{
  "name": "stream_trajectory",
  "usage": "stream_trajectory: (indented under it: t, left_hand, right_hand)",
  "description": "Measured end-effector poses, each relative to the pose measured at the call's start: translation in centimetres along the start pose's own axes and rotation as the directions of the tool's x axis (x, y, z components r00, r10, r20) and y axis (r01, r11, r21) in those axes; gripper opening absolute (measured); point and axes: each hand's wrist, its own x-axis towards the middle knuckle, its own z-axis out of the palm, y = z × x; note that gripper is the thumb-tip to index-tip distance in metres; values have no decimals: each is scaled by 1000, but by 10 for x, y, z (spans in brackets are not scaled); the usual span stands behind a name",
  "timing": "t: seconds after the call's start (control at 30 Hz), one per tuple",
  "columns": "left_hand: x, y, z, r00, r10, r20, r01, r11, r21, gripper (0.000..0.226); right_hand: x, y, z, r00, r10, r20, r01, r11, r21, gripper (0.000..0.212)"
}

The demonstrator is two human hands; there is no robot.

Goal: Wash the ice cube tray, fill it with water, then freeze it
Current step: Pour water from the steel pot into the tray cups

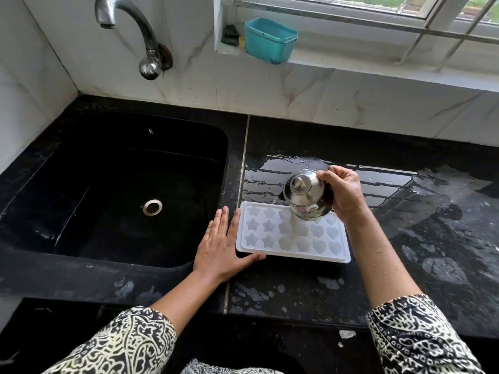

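Two bare hands show in the head view. Flat on the black stone tabletop (405, 252) lies the left hand (221, 247), its grip spread, with straight fingers against the left edge of the white plastic ice cube tray (294, 255). The tray has star and heart moulds and sits just right of the black sink (108, 157). The right hand (344, 194) has its grip curled round a small lidded steel kettle (305, 195), tilted above the tray's far side. A thin water stream (274, 203) falls from it, apparently into a far-row mould.

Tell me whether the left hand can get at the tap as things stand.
Probably yes: the left hand rests flat against the ice cube tray, holding nothing, and only the sink lies between it and the tap.
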Motion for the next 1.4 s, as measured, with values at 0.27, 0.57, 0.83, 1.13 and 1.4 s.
stream_trajectory:
  t: [0.27, 0.57, 0.83, 1.13, 1.4]
  left_hand:
    - [0, -1, 1, 1000, -5, 2, 5, 1000, 12, 126]
    - [-1, 0, 0, 1000, -11, 9, 11, 1000, 7, 127]
    - [-1, 2, -1, 1000, -18, 13, 18, 1000, 18, 127]
    - [-1, 2, -1, 1000, -13, -5, 13, 1000, 6, 127]
    - [-2, 3, -3, 1000, -13, -15, 13, 1000, 5, 125]
  right_hand:
    - [-2, 0, -6, 988, 119, -95, -79, 935, 346, 47]
    - [-4, -4, -27, 989, 39, -142, 11, 942, 336, 44]
    - [-14, 4, -37, 991, 22, -131, 1, 985, 171, 43]
    - [-17, -2, -35, 993, -2, -117, 5, 1000, 26, 51]
    - [-15, -3, -33, 994, -15, -110, 13, 1000, -18, 44]
